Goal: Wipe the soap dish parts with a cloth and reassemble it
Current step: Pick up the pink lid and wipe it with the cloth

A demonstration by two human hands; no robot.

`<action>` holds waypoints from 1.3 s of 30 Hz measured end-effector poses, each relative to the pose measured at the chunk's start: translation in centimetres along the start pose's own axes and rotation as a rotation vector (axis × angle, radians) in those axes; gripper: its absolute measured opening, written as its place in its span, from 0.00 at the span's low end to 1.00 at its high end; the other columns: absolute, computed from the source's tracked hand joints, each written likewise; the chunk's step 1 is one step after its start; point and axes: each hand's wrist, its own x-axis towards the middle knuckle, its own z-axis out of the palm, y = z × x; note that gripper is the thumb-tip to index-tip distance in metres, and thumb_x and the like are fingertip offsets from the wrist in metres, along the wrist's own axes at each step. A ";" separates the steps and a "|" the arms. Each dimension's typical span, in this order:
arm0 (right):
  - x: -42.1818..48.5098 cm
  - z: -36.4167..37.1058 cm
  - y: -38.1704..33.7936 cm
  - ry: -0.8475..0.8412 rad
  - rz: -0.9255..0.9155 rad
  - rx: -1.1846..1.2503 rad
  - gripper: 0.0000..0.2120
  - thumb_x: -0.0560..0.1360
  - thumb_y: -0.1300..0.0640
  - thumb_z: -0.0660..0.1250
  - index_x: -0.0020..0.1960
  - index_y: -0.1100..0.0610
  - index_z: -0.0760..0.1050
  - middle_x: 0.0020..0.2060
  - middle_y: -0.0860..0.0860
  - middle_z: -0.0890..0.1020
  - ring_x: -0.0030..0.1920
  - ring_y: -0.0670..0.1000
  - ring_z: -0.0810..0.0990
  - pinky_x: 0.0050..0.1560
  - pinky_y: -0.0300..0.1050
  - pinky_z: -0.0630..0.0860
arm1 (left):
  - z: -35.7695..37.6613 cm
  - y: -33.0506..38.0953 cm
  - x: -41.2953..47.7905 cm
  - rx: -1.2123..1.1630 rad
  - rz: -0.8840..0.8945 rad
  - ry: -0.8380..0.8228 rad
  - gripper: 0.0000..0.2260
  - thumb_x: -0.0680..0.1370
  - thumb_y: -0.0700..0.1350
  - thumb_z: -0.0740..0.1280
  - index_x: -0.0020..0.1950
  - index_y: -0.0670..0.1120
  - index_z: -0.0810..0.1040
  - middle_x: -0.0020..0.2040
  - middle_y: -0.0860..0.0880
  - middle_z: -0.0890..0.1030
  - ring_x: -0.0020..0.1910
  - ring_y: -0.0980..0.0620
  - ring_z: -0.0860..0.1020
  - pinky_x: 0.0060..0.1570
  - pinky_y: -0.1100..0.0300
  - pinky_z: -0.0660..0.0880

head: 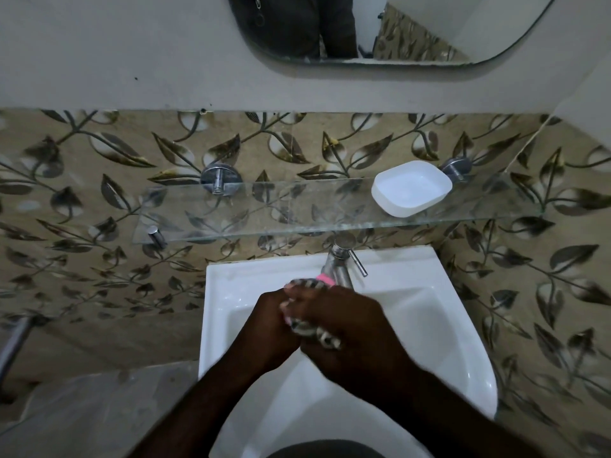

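A striped cloth point(309, 329) is clasped between both hands over the basin. The left hand point(276, 320) is curled round it from the left, and the right hand point(347, 325) is wrapped over it from the right. A pink soap dish part point(325, 278) is seen only as a sliver at the far side of the fingers, bundled in the cloth, so it cannot be told which hand actually pinches it. With so little of the part exposed, it is judged that it could be squeezed out of the folds and dropped into the sink point(423, 325), or knocked against the tap point(340, 259) just beyond it. No loose item is seen in the sink bowl where it shows, though much of it is hidden by the arms. Farther off and to the right, the white soap dish base point(411, 188) is set on the glass shelf point(264, 209), close to the shelf's near edge. Nothing is seen inside it, and it could be nudged off when the pink part is fitted back.
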 end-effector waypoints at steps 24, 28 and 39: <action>-0.3 -2.5 3.2 0.184 0.726 0.758 0.16 0.70 0.62 0.71 0.53 0.46 0.84 0.48 0.45 0.87 0.49 0.50 0.85 0.48 0.50 0.82 | 2.1 2.8 -1.3 -0.102 -0.067 0.215 0.08 0.67 0.36 0.72 0.43 0.46 0.81 0.35 0.44 0.80 0.33 0.48 0.75 0.33 0.45 0.74; -1.1 -2.6 4.2 0.144 0.796 0.980 0.15 0.68 0.60 0.74 0.55 0.52 0.83 0.51 0.54 0.86 0.52 0.57 0.84 0.54 0.55 0.80 | 2.5 4.1 -1.9 -0.228 -0.059 0.283 0.11 0.67 0.45 0.76 0.48 0.50 0.85 0.40 0.49 0.86 0.39 0.54 0.83 0.38 0.59 0.78; -1.3 -5.5 5.3 -0.040 0.311 0.417 0.11 0.69 0.59 0.71 0.50 0.50 0.81 0.43 0.43 0.86 0.46 0.45 0.84 0.48 0.43 0.80 | 1.6 7.3 -2.9 -0.283 -0.104 0.117 0.14 0.65 0.49 0.75 0.49 0.48 0.84 0.41 0.48 0.84 0.40 0.52 0.82 0.38 0.61 0.77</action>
